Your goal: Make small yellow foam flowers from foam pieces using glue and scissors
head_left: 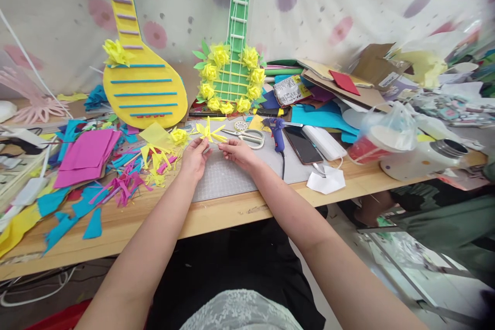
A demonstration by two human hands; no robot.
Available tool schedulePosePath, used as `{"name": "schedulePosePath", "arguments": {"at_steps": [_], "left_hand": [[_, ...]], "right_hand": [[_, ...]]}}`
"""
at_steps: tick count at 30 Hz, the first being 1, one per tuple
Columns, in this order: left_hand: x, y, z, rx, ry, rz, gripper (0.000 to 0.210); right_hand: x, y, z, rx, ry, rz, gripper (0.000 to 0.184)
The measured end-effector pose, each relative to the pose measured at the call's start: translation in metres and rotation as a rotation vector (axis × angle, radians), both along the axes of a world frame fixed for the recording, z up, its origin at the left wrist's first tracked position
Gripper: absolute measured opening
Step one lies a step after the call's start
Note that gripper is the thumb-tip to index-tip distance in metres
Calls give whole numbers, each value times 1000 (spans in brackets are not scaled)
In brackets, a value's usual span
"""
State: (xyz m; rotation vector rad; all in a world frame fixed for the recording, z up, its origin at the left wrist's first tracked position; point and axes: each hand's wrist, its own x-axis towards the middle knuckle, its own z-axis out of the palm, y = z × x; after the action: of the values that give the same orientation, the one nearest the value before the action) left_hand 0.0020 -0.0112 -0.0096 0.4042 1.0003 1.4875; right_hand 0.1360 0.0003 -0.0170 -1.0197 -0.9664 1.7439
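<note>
My left hand (195, 158) pinches a yellow paper flower (209, 130) with pointed, spread petals, held above the grey cutting mat (220, 181). Close to the flower's right petals, my right hand (238, 152) has its thumb and fingers pressed together; what lies between them is too small to make out. Just beyond the right hand are scissors (253, 138) and a roll of tape (240, 126). A finished yellow paper flower (179, 136) lies left of my left hand. Behind stand a green paper guitar (238, 26) ringed with yellow flowers and a yellow paper lute shape (145, 87).
A purple glue gun (276, 131), phone (301, 143) and white power bank (324, 142) lie to the right. Further right are a bagged cup (377, 144) and a white bottle (421, 160). Magenta sheets (87, 154) and paper scraps (124, 185) cover the left. Someone sits at right.
</note>
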Motion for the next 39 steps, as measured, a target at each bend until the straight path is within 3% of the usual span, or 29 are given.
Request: {"name": "schedulePosePath", "arguments": {"at_steps": [11,20,24,26,29,33,36,39], "left_hand": [[-2,-1,3,-15,-16,-68,15],[1,2,-1,24,165,123,21],[0,3,-5,16,221,159,24],[0,3,-5,5,238,182,25],[0,3,-4,-25,257,206,24],[2,4,-2,-48,290,179,21],[3,5,-3,-63,310,164,22],[3,7,-7,-38,390,143,21]], "right_hand": [[-1,2,0,7,-101,15,31],[-4,0,-5,132,-161,25,36],[-6,0,-5,132,-293,-12,36],[-6,-1,-5,216,-446,-119,34],[-4,-3,-5,548,-740,-312,35],[-5,-5,-5,917,-1040,-271,18],[-9,-5,-5,987,-1165,-230,10],[-12,-5,-3,954,-1215,-234,10]]}}
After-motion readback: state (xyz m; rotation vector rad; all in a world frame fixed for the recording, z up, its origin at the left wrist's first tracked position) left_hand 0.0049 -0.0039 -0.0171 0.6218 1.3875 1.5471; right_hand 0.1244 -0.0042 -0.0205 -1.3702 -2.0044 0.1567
